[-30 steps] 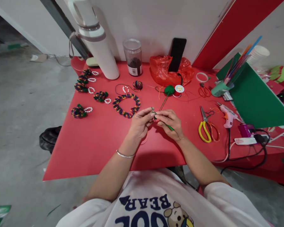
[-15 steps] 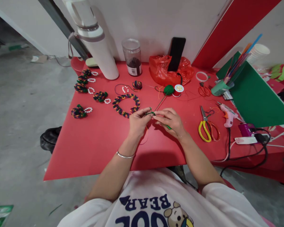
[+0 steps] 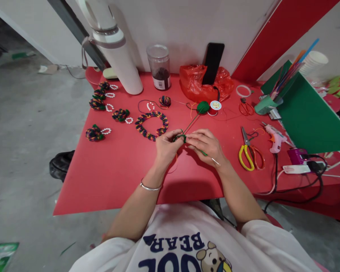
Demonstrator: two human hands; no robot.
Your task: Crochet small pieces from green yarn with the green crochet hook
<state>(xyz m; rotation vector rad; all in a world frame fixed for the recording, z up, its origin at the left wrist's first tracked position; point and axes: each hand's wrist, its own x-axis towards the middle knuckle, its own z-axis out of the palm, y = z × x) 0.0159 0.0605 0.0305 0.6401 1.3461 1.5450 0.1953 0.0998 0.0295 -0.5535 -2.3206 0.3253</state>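
My left hand (image 3: 167, 145) and my right hand (image 3: 205, 145) meet over the middle of the red table (image 3: 110, 170). Both pinch a small knot of green yarn (image 3: 180, 137) between fingertips. My right hand also grips a thin crochet hook (image 3: 212, 159), whose metal end pokes out past the wrist. Green strands run from the knot up to a green yarn ball (image 3: 203, 107). A silver bangle (image 3: 149, 186) sits on my left wrist.
A multicoloured crocheted ring (image 3: 152, 125) and several small crocheted pieces with pearl loops (image 3: 120, 115) lie at left. Behind stand a white tumbler (image 3: 116, 49), a jar (image 3: 159, 67), a red bag (image 3: 198, 85) and a phone (image 3: 212, 62). Scissors (image 3: 248, 151) and a glue gun (image 3: 274, 136) lie at right.
Both hands shifted slightly up the table. The hook's metal end now sticks out further behind my right hand.
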